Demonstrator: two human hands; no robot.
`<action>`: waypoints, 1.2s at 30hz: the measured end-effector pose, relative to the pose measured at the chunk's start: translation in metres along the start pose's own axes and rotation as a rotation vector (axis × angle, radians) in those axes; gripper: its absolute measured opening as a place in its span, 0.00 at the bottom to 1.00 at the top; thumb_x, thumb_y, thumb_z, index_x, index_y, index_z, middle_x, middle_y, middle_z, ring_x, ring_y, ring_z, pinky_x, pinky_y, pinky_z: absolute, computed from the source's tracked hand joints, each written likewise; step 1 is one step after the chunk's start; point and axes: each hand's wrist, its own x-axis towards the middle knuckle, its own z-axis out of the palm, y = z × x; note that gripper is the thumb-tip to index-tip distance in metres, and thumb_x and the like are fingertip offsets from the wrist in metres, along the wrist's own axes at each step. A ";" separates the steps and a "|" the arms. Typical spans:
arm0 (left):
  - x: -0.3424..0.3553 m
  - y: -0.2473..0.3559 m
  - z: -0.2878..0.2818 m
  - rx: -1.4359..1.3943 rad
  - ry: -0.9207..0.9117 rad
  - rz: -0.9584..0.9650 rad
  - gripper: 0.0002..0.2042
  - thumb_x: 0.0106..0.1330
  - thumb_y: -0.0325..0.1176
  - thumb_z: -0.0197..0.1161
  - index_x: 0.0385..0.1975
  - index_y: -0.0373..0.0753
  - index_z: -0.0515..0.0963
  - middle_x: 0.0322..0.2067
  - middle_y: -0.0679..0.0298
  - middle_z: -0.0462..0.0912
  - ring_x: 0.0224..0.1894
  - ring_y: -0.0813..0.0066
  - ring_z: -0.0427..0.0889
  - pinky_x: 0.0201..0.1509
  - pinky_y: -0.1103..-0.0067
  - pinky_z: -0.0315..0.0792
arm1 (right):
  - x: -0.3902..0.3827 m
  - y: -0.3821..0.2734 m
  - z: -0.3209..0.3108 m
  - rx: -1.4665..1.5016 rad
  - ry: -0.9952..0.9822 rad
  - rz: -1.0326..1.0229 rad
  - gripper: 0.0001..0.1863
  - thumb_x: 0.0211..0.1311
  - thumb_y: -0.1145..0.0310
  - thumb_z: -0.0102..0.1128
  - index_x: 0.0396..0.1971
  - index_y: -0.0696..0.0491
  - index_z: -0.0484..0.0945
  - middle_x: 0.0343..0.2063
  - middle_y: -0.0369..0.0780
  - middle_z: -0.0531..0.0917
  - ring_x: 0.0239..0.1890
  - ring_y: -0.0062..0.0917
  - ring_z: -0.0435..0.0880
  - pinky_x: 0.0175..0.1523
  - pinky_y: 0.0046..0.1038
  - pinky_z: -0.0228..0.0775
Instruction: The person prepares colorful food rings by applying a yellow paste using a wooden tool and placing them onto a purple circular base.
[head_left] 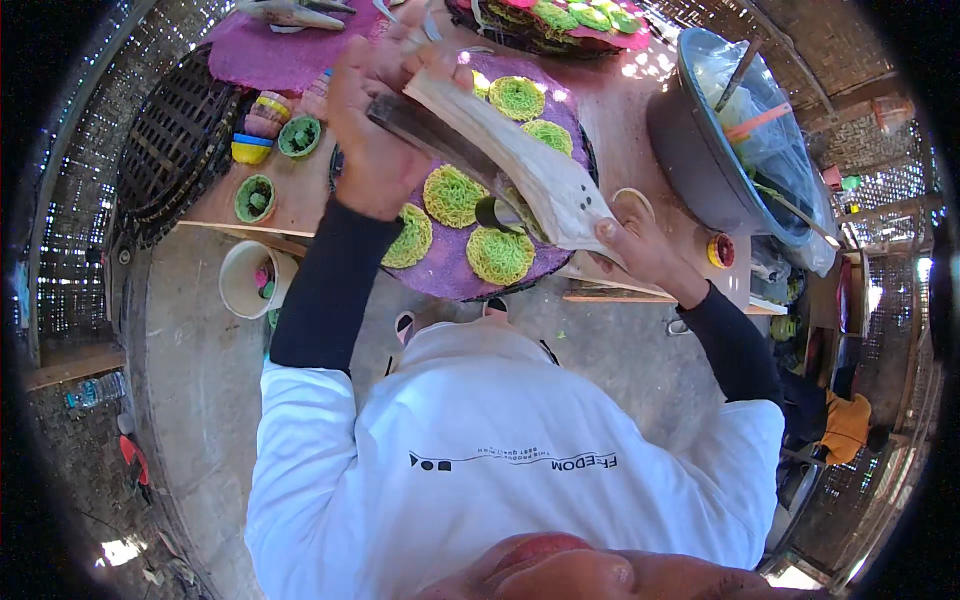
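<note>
A two-armed wooden noodle press (510,150), with one pale arm and one darker arm, slants across in front of me. A short dark cylinder (497,213) sits near its lower right end. My left hand (375,120) grips the upper left end, its fingers partly hidden behind the arms. My right hand (645,240) is closed around the lower right end, thumb on the pale wood beside several small dark holes. Under the press, yellow-green noodle nests (500,257) lie in a ring on a purple cloth (450,282) over a round tray.
Small colourful cups (255,198) and a dark woven basket (165,150) are at the left. A white bucket (240,285) stands below the table edge. At the right, a large grey basin (690,150) holds plastic and sticks. Another tray of nests (570,25) lies at the back.
</note>
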 end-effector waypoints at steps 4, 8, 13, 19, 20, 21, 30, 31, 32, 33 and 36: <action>-0.030 0.020 0.016 0.633 0.194 0.389 0.22 0.61 0.47 0.46 0.48 0.37 0.61 0.25 0.65 0.68 0.26 0.77 0.67 0.32 0.80 0.63 | -0.023 -0.003 -0.004 0.173 0.229 -0.253 0.29 0.50 0.46 0.53 0.31 0.63 0.71 0.22 0.39 0.75 0.23 0.18 0.74 0.25 0.21 0.66; -0.138 0.040 -0.034 0.714 -0.310 -0.361 0.14 0.58 0.41 0.52 0.36 0.37 0.67 0.30 0.67 0.70 0.35 0.78 0.69 0.41 0.82 0.63 | -0.053 0.014 -0.027 0.363 0.336 -0.374 0.28 0.48 0.49 0.56 0.37 0.61 0.68 0.26 0.37 0.75 0.25 0.18 0.74 0.26 0.20 0.66; -0.231 -0.014 -0.112 0.559 0.137 -1.039 0.14 0.60 0.43 0.52 0.36 0.38 0.68 0.24 0.70 0.66 0.24 0.84 0.63 0.25 0.88 0.58 | -0.072 0.049 -0.006 0.105 0.819 -0.189 0.26 0.48 0.55 0.59 0.39 0.61 0.68 0.25 0.36 0.75 0.29 0.23 0.75 0.36 0.22 0.66; -0.222 -0.043 -0.104 0.192 0.081 -0.848 0.18 0.62 0.49 0.47 0.39 0.40 0.64 0.22 0.70 0.63 0.26 0.82 0.61 0.30 0.85 0.57 | -0.068 0.049 0.027 -0.033 1.088 -0.090 0.24 0.46 0.60 0.61 0.40 0.61 0.70 0.28 0.39 0.77 0.33 0.25 0.75 0.42 0.25 0.65; -0.217 -0.046 -0.102 0.183 0.059 -0.838 0.17 0.62 0.50 0.44 0.34 0.40 0.65 0.21 0.70 0.63 0.27 0.80 0.61 0.32 0.83 0.56 | -0.067 0.047 0.030 -0.045 1.084 -0.042 0.24 0.46 0.60 0.61 0.39 0.60 0.70 0.29 0.40 0.77 0.33 0.24 0.75 0.41 0.25 0.65; -0.211 -0.047 -0.097 0.218 0.088 -0.834 0.17 0.62 0.50 0.44 0.34 0.40 0.65 0.21 0.69 0.62 0.26 0.79 0.61 0.32 0.82 0.57 | -0.067 0.053 0.032 -0.068 1.094 -0.002 0.23 0.45 0.60 0.62 0.39 0.60 0.71 0.30 0.41 0.78 0.33 0.24 0.75 0.41 0.25 0.65; -0.203 -0.050 -0.092 0.644 0.251 -0.611 0.08 0.60 0.38 0.47 0.25 0.41 0.67 0.22 0.68 0.68 0.25 0.78 0.65 0.30 0.79 0.60 | -0.072 0.053 0.044 -0.082 1.123 -0.029 0.22 0.44 0.60 0.62 0.35 0.61 0.72 0.28 0.43 0.77 0.31 0.23 0.74 0.38 0.26 0.65; -0.204 -0.047 -0.090 0.654 0.303 -0.576 0.08 0.59 0.37 0.47 0.26 0.40 0.67 0.23 0.68 0.69 0.26 0.78 0.66 0.30 0.79 0.61 | -0.077 0.051 0.041 -0.111 1.096 0.020 0.21 0.45 0.61 0.62 0.36 0.61 0.71 0.29 0.42 0.76 0.33 0.22 0.73 0.39 0.25 0.64; -0.204 -0.042 -0.086 0.664 0.357 -0.539 0.08 0.58 0.37 0.48 0.27 0.40 0.68 0.25 0.68 0.70 0.27 0.78 0.67 0.31 0.79 0.62 | -0.080 0.049 0.037 -0.140 1.066 0.067 0.21 0.46 0.62 0.61 0.36 0.61 0.71 0.31 0.41 0.76 0.35 0.21 0.72 0.40 0.24 0.64; -0.205 -0.036 -0.082 0.673 0.413 -0.500 0.08 0.57 0.36 0.48 0.28 0.40 0.68 0.26 0.67 0.72 0.28 0.78 0.69 0.31 0.79 0.63 | -0.081 0.048 0.032 -0.163 1.053 0.098 0.21 0.45 0.61 0.61 0.36 0.61 0.71 0.31 0.43 0.76 0.34 0.22 0.73 0.40 0.25 0.64; -0.212 -0.014 -0.071 0.500 0.467 -0.505 0.10 0.55 0.38 0.50 0.33 0.42 0.69 0.29 0.70 0.74 0.30 0.78 0.70 0.33 0.79 0.65 | -0.081 0.041 0.017 -0.304 1.024 0.152 0.24 0.44 0.57 0.62 0.35 0.60 0.72 0.29 0.46 0.77 0.33 0.27 0.76 0.39 0.27 0.65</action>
